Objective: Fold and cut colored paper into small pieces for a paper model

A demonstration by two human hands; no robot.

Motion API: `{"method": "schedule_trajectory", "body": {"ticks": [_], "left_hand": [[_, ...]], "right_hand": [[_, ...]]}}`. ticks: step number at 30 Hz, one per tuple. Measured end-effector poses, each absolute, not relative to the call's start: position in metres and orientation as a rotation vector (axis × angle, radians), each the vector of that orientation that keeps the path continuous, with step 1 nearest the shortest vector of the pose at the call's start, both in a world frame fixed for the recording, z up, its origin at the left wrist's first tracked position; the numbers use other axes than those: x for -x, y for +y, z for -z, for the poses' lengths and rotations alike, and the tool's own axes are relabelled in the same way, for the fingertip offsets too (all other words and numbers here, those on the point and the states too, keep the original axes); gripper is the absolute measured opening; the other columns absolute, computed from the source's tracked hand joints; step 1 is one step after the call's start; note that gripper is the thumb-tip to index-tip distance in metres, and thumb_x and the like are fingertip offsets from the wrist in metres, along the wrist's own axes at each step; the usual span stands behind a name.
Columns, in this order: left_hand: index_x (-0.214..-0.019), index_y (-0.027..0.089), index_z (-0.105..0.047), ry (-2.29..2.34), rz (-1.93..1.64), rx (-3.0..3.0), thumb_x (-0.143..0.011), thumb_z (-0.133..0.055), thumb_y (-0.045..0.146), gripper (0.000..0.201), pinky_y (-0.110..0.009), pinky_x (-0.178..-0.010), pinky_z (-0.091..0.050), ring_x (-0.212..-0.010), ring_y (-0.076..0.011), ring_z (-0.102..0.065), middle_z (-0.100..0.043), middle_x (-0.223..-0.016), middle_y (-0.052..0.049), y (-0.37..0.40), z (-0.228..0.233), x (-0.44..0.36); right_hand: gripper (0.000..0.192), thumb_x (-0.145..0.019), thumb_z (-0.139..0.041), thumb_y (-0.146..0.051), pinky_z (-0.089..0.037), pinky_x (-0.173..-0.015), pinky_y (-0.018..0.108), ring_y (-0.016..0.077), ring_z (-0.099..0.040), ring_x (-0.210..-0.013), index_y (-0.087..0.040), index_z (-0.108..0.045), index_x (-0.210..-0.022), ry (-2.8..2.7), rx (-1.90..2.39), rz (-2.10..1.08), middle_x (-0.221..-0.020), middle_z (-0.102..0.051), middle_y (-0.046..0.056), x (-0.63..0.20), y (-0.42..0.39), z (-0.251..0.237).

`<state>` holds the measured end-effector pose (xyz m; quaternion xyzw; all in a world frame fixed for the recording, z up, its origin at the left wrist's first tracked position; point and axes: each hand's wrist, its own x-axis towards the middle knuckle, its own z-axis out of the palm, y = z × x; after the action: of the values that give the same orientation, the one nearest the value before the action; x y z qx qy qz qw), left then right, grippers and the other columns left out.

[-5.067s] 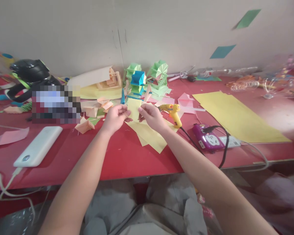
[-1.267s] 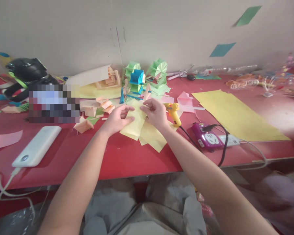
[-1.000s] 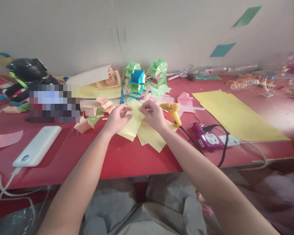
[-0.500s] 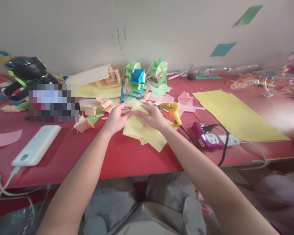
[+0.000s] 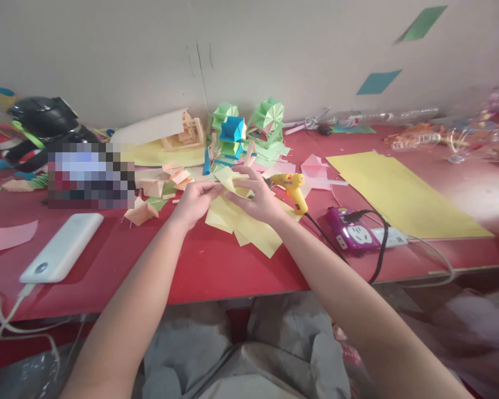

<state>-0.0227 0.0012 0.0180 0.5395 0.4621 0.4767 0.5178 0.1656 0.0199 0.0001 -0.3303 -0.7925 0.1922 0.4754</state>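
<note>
Where our two hands come together, a small pale yellow paper piece (image 5: pixel 225 179) stands partly curled, above loose sheets of the same colour. Its visible flap slants from the far left down toward our right thumb; with fingers covering much of the outline, we cannot tell its full long axis.

The paper lies just off the fingertips of our left hand (image 5: pixel 196 205), on their right and far side, and this hand is the nearer: its thumb and forefinger meet at the paper's left edge and appear to pinch it. Our right hand (image 5: pixel 258 202) reaches in from the other side with its fingers spread, the thumb well away from the forefinger and the paper's right part between or behind them. Whether those fingertips touch it, we cannot tell.

Beneath and nearer to us, the loose yellow sheets (image 5: pixel 260 231) overlap at angles on the red tabletop (image 5: pixel 199 271). Just beside our right hand rests a yellow glue gun (image 5: pixel 299 200), its nozzle toward the hand, with a purple power socket (image 5: pixel 344 230) farther right and large yellow sheets (image 5: pixel 402 194) beyond it. Behind the hands we see a blue folded paper form (image 5: pixel 232 128) and a green pleated paper wheel (image 5: pixel 271 115). To the left are peach folded paper pieces (image 5: pixel 142 210) and, nearer us, a white power bank (image 5: pixel 64 246).
</note>
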Motion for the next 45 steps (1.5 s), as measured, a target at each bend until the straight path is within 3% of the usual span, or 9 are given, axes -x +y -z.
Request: {"method": "schedule_trajectory", "body": {"ticks": [4, 9, 18, 26, 32, 36, 39, 42, 45], "left_hand": [[-0.089, 0.016, -0.078, 1.066, -1.107, -1.209, -0.068, -0.085, 0.056, 0.046, -0.037, -0.076, -0.056, -0.082, -0.0265, -0.072, -0.077, -0.084, -0.009, 0.002, -0.017, 0.023], [-0.088, 0.016, -0.075, 0.995, -1.129, -1.018, -0.07, -0.085, 0.053, 0.042, -0.038, -0.075, -0.059, -0.084, -0.0274, -0.074, -0.077, -0.083, -0.009, 0.002, -0.019, 0.019], [-0.084, 0.017, -0.073, 1.009, -1.218, -0.991, -0.068, -0.086, 0.05, 0.038, -0.037, -0.077, -0.06, -0.089, -0.028, -0.075, -0.077, -0.082, -0.008, -0.001, -0.023, 0.015], [-0.085, 0.018, -0.069, 1.034, -1.327, -0.985, -0.075, -0.079, 0.049, 0.034, -0.037, -0.075, -0.06, -0.091, -0.0276, -0.074, -0.077, -0.085, -0.008, 0.004, -0.021, 0.016], [-0.091, 0.019, -0.067, 1.023, -1.301, -0.954, -0.073, -0.08, 0.037, 0.028, -0.034, -0.076, -0.059, -0.089, -0.0228, -0.073, -0.075, -0.089, -0.006, 0.005, -0.024, 0.02], [-0.092, 0.017, -0.068, 1.017, -1.21, -0.964, -0.075, -0.079, 0.05, 0.038, -0.032, -0.074, -0.058, -0.091, -0.0226, -0.072, -0.075, -0.099, -0.01, 0.0, -0.031, 0.02], [-0.102, 0.016, -0.069, 0.988, -1.127, -1.076, -0.072, -0.08, 0.057, 0.052, -0.034, -0.08, -0.057, -0.1, -0.0257, -0.07, -0.072, -0.111, -0.013, -0.006, -0.035, 0.02], [-0.12, 0.017, -0.065, 1.006, -1.007, -1.223, -0.066, -0.087, 0.038, 0.062, -0.037, -0.088, -0.055, -0.111, -0.0283, -0.066, -0.069, -0.122, -0.013, -0.011, -0.036, 0.019], [-0.125, 0.019, -0.064, 1.015, -0.96, -1.366, -0.067, -0.079, 0.02, 0.06, -0.038, -0.093, -0.053, -0.116, -0.0291, -0.063, -0.068, -0.126, -0.012, -0.013, -0.035, 0.015]], "right_hand": [[0.025, -0.094, -0.064, -0.045, -0.042, -0.113, 0.055, 0.0311, -0.048, -0.138, -0.023, -0.077, -0.094, -1.928, 0.816, -0.412, -0.143, -0.054, 0.012, -0.167, 0.02, 0.002], [0.014, -0.087, -0.072, -0.038, -0.03, -0.12, 0.06, 0.0349, -0.034, -0.147, -0.028, -0.079, -0.095, -2.004, 0.801, -0.263, -0.159, -0.041, 0.002, -0.168, 0.023, 0.004], [0.02, -0.081, -0.071, -0.028, -0.025, -0.122, 0.063, 0.0386, -0.022, -0.153, -0.028, -0.078, -0.1, -2.078, 0.775, -0.227, -0.167, -0.026, -0.003, -0.168, 0.022, 0.006], [0.022, -0.083, -0.067, -0.021, -0.033, -0.118, 0.063, 0.0342, -0.029, -0.151, -0.03, -0.077, -0.1, -2.004, 0.84, -0.324, -0.16, -0.037, 0.0, -0.166, 0.014, -0.005], [0.024, -0.085, -0.056, -0.015, -0.048, -0.107, 0.049, 0.0277, -0.048, -0.139, -0.024, -0.073, -0.101, -1.821, 0.853, -0.511, -0.142, -0.056, 0.011, -0.164, 0.016, -0.005], [0.031, -0.079, -0.049, -0.008, -0.053, -0.098, 0.04, 0.0238, -0.061, -0.12, -0.022, -0.072, -0.094, -1.853, 0.829, -0.594, -0.12, -0.065, 0.009, -0.165, 0.019, -0.002], [0.035, -0.08, -0.046, -0.006, -0.053, -0.095, 0.04, 0.0216, -0.063, -0.109, -0.023, -0.074, -0.092, -1.936, 0.772, -0.49, -0.113, -0.065, 0.009, -0.168, 0.022, 0.002], [0.039, -0.081, -0.044, -0.005, -0.052, -0.096, 0.043, 0.0222, -0.06, -0.111, -0.025, -0.077, -0.091, -2.025, 0.744, -0.356, -0.121, -0.062, 0.009, -0.169, 0.025, 0.004], [0.043, -0.08, -0.046, -0.003, -0.048, -0.099, 0.048, 0.0266, -0.053, -0.12, -0.029, -0.079, -0.091, -2.114, 0.827, -0.251, -0.13, -0.061, 0.006, -0.17, 0.024, 0.002]]}}
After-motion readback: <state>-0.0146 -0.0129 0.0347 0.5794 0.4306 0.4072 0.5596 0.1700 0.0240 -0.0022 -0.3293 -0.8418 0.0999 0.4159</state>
